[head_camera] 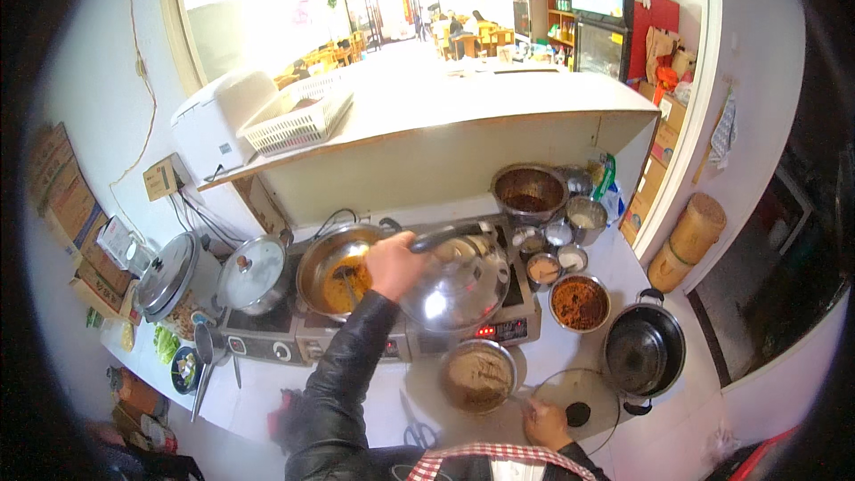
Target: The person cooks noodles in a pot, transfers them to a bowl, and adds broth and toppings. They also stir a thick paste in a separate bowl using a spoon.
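Observation:
My left hand [397, 264] grips the black handle [444, 238] of a shiny domed metal lid [454, 297] over an induction cooker [524, 310]. What lies under the lid is mostly hidden. My right hand [548, 422] is around the handle of a metal saucepan [477, 377] that contains something light brown. Beneath that hand lies a round glass lid [598, 387] with a black knob. Left of the domed lid, a wide metal wok [310, 280] holds orange-brown liquid and a ladle [349, 284]. Scissors [419, 434] rest near the front edge.
At right stand a black two-handled pot [644, 347], a bowl of dark red-brown seasoning [580, 304] and several small condiment bowls [544, 269]. Lidded pots [252, 274] are on the left. A raised counter [427, 123] with a white plastic basket [297, 117] runs behind.

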`<control>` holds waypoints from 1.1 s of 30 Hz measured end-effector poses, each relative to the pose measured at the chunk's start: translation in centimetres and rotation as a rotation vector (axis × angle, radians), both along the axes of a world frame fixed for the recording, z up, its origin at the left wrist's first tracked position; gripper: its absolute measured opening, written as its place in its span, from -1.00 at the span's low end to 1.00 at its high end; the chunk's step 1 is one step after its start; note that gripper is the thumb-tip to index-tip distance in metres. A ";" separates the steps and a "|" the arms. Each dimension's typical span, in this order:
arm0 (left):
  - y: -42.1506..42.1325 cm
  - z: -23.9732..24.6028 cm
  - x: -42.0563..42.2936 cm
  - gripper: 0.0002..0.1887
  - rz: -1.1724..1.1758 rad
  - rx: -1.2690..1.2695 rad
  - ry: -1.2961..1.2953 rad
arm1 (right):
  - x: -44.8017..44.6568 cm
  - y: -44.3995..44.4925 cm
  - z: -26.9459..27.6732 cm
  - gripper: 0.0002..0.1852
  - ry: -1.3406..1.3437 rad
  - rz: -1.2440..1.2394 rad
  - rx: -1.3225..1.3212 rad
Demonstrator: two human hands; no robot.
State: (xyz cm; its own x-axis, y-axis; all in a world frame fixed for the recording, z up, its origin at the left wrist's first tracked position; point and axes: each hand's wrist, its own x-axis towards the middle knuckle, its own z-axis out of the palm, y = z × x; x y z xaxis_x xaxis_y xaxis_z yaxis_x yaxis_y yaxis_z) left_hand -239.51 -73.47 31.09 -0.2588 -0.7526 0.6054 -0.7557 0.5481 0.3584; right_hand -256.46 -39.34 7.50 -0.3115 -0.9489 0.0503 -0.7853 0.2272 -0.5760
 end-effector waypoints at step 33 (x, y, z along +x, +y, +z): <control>21.8 3.9 16.0 -0.75 0.025 0.229 -0.596 | -1.4 -1.4 4.5 -0.50 -0.336 0.196 0.378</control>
